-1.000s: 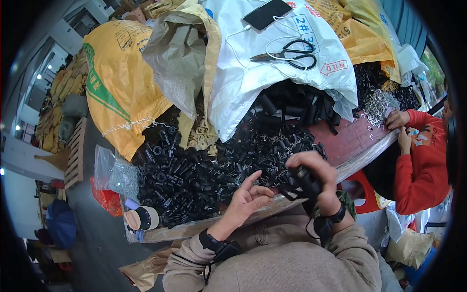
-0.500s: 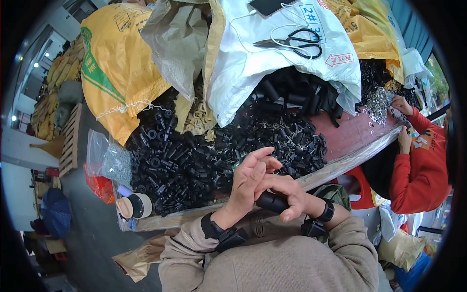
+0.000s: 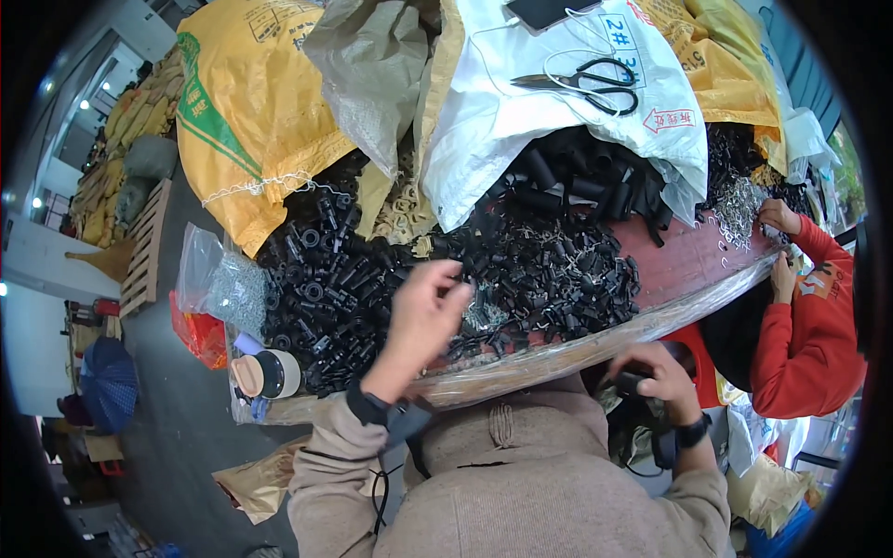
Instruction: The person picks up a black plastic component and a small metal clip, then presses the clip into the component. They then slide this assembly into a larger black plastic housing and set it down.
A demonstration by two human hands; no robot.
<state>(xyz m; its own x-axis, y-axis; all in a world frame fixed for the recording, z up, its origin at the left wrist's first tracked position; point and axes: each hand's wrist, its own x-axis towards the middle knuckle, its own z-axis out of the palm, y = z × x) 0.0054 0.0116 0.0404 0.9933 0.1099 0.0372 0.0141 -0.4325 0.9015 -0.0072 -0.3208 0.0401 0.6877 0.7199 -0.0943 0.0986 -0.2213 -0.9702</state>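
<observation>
Over the heap of small black plastic parts [image 3: 577,288], my left hand [image 3: 423,321] has its fingers curled, with thumb and forefinger close together. Something small and dark is at those fingertips, too indistinct to name. My right hand [image 3: 662,377] is off the table's front edge at the right, wrapped around a short black tube [image 3: 630,383]. The tube's end shows beside the fingers; the rest is covered by the hand. Black ring-ended parts [image 3: 316,242] lie left of my left hand, and beige rings [image 3: 402,212] lie beyond it.
Larger black tubes [image 3: 595,172] spill from a white sack [image 3: 502,102] carrying scissors [image 3: 595,86] and a phone [image 3: 549,9]. A lidded cup [image 3: 277,374] and a bag of small grey pieces [image 3: 237,293] stand left. A co-worker in red [image 3: 805,325] handles metal pieces [image 3: 739,209] at right.
My hands have parted from being together around the black tube. The left has moved left over the heap; the right has drawn away to the right with the tube. The whole view has shifted slightly.
</observation>
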